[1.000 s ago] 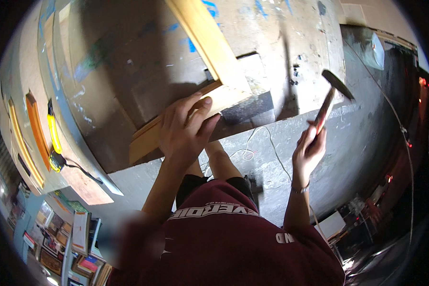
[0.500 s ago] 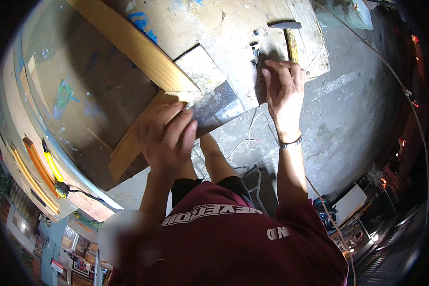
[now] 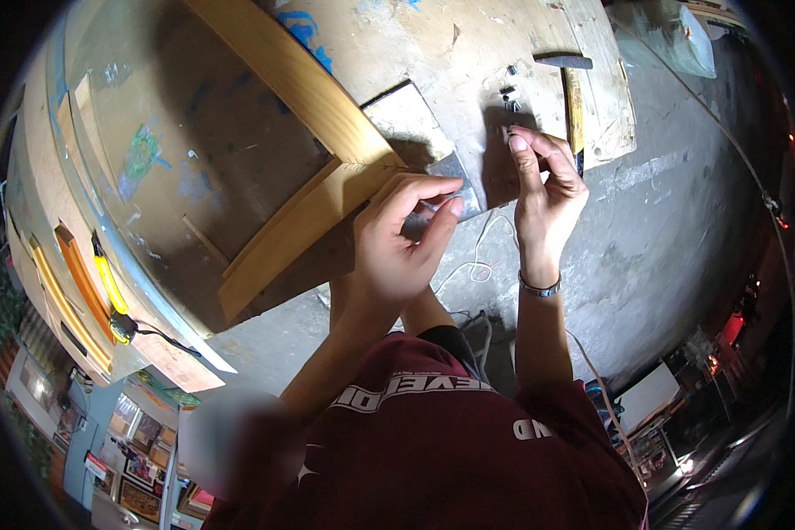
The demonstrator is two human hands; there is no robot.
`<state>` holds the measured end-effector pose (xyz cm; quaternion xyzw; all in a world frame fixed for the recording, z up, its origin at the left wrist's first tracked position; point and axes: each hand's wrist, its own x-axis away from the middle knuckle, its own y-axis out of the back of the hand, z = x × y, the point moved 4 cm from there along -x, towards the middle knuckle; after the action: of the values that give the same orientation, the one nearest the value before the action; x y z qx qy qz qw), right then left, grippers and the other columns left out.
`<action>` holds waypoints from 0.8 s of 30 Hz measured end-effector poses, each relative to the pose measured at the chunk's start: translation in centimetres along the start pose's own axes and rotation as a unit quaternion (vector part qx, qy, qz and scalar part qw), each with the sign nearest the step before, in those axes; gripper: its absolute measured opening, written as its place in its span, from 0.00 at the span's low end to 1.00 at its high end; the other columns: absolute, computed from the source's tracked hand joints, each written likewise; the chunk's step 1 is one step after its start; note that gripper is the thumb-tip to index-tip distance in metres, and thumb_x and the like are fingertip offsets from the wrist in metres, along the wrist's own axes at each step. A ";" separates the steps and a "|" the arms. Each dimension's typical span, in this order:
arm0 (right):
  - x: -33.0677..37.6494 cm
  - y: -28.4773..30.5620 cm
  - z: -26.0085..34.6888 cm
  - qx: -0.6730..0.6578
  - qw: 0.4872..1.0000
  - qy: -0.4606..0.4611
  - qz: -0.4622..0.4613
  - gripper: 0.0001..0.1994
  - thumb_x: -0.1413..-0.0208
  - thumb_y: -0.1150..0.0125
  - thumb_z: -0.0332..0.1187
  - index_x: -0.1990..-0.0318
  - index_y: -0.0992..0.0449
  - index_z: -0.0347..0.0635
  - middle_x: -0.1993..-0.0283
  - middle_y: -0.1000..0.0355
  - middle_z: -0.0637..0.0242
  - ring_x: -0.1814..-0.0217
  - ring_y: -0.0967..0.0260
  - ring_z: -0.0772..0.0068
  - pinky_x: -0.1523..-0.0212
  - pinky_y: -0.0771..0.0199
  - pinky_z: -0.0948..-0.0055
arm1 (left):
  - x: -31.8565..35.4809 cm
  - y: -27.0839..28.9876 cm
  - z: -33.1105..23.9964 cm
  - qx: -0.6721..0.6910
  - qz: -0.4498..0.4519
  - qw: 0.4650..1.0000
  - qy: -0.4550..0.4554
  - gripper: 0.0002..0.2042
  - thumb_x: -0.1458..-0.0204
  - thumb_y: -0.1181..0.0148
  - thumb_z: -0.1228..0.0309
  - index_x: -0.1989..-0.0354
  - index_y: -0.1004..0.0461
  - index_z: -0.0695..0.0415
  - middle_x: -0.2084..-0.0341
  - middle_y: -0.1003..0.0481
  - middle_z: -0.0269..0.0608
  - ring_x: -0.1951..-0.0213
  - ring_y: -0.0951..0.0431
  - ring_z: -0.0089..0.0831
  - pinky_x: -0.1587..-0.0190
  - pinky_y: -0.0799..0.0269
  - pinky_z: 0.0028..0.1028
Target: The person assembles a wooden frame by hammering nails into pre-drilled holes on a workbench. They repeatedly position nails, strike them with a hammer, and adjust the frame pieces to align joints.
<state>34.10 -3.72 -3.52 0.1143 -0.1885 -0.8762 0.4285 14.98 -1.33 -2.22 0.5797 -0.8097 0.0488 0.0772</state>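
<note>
My right hand (image 3: 549, 190) is closed in a pinch, thumb and forefinger on a small piece (image 3: 511, 133) that looks like dark metal and is mostly hidden. Just beyond the fingertips lie several small dark metal pieces (image 3: 508, 91) on the worktable. My left hand (image 3: 397, 230) hovers by the table's near edge, its thumb and forefinger curved and apart, with nothing visible between them. Beside it, two light wooden strips meet at a corner: a long far strip (image 3: 300, 75) and a shorter near strip (image 3: 287, 234). A paint-stained flat board (image 3: 412, 113) lies next to that corner.
A hammer (image 3: 575, 110) with a wooden handle lies right of the small pieces. The worktable (image 3: 477, 35) ends close by, above a grey floor (image 3: 618, 230) with a white cord (image 3: 475, 265). Yellow-handled pliers (image 3: 110, 283) and a tape measure (image 3: 123, 328) sit at the left.
My left hand has left the wooden corner and moved right, toward my right hand. My right hand has drawn back slightly from the small pieces, now pinching one. The whole view has shifted.
</note>
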 end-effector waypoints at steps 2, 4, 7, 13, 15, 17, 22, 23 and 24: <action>0.3 0.1 0.1 -0.025 0.999 -0.027 -0.009 0.07 0.38 0.30 0.26 0.54 0.13 0.37 0.59 0.18 0.66 0.57 0.25 0.80 0.52 0.26 0.78 | -0.2 -0.5 0.4 0.014 0.002 1.000 0.012 0.10 0.39 0.35 0.82 0.50 0.19 0.65 0.55 0.19 0.40 0.56 0.20 0.20 0.54 0.25 0.20; 1.2 0.1 0.0 -0.136 0.986 -0.092 0.013 0.07 0.36 0.31 0.26 0.53 0.14 0.36 0.58 0.18 0.66 0.57 0.26 0.80 0.52 0.26 0.78 | -0.4 -0.9 0.3 0.035 -0.023 0.999 0.007 0.10 0.40 0.33 0.80 0.51 0.18 0.63 0.58 0.18 0.41 0.59 0.19 0.22 0.59 0.23 0.22; 2.7 -0.7 1.6 -0.307 0.936 -0.154 0.077 0.07 0.32 0.36 0.27 0.52 0.17 0.33 0.59 0.19 0.65 0.61 0.28 0.80 0.56 0.27 0.79 | -0.6 -0.8 -0.5 0.062 -0.046 0.997 0.014 0.10 0.42 0.32 0.80 0.52 0.18 0.62 0.58 0.18 0.41 0.60 0.17 0.24 0.60 0.20 0.23; 5.6 -1.8 3.3 -0.312 0.913 -0.203 0.167 0.06 0.32 0.37 0.26 0.54 0.18 0.32 0.60 0.19 0.64 0.62 0.29 0.81 0.57 0.27 0.78 | 0.5 0.8 -0.1 0.036 -0.070 0.994 -0.075 0.10 0.46 0.29 0.83 0.56 0.16 0.62 0.60 0.18 0.44 0.60 0.16 0.26 0.59 0.16 0.23; 6.2 -2.0 3.6 -0.309 0.911 -0.204 0.182 0.06 0.32 0.37 0.26 0.54 0.18 0.31 0.60 0.20 0.64 0.62 0.29 0.81 0.58 0.28 0.79 | 1.2 1.5 -0.5 -0.006 -0.069 0.994 -0.082 0.09 0.48 0.28 0.84 0.58 0.16 0.62 0.61 0.18 0.44 0.60 0.16 0.27 0.59 0.16 0.23; 6.6 -2.4 3.6 -0.310 0.906 -0.214 0.194 0.06 0.32 0.37 0.25 0.54 0.18 0.31 0.60 0.20 0.64 0.62 0.30 0.81 0.58 0.28 0.79 | 1.3 2.2 -1.2 -0.067 -0.065 0.990 -0.104 0.09 0.49 0.27 0.82 0.59 0.15 0.60 0.63 0.17 0.42 0.60 0.15 0.30 0.59 0.17 0.25; 7.1 -3.0 3.5 -0.290 0.901 -0.229 0.227 0.06 0.33 0.35 0.26 0.54 0.18 0.33 0.59 0.20 0.65 0.62 0.29 0.80 0.58 0.27 0.77 | 1.7 3.4 -1.5 -0.160 -0.051 0.976 -0.138 0.08 0.52 0.27 0.82 0.63 0.15 0.58 0.66 0.16 0.41 0.62 0.15 0.33 0.58 0.20 0.30; 6.7 -2.7 3.6 -0.231 0.933 -0.185 0.204 0.06 0.33 0.35 0.26 0.53 0.18 0.34 0.58 0.20 0.65 0.61 0.29 0.78 0.56 0.27 0.75 | 1.8 3.7 -1.6 -0.178 -0.046 0.973 -0.142 0.08 0.51 0.27 0.82 0.64 0.15 0.57 0.66 0.16 0.40 0.62 0.16 0.32 0.59 0.20 0.30; 6.1 -2.4 3.6 -0.172 0.958 -0.139 0.181 0.07 0.34 0.34 0.27 0.52 0.18 0.34 0.58 0.20 0.64 0.60 0.28 0.75 0.55 0.26 0.73 | 1.8 4.4 -1.5 -0.203 -0.089 0.964 -0.147 0.08 0.53 0.26 0.80 0.64 0.15 0.55 0.67 0.18 0.37 0.64 0.17 0.32 0.60 0.22 0.30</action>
<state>27.44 -6.39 -1.54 -0.1205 -0.1100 -0.8103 0.5629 10.32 -1.30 -0.35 0.6224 -0.7502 -0.2096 0.0772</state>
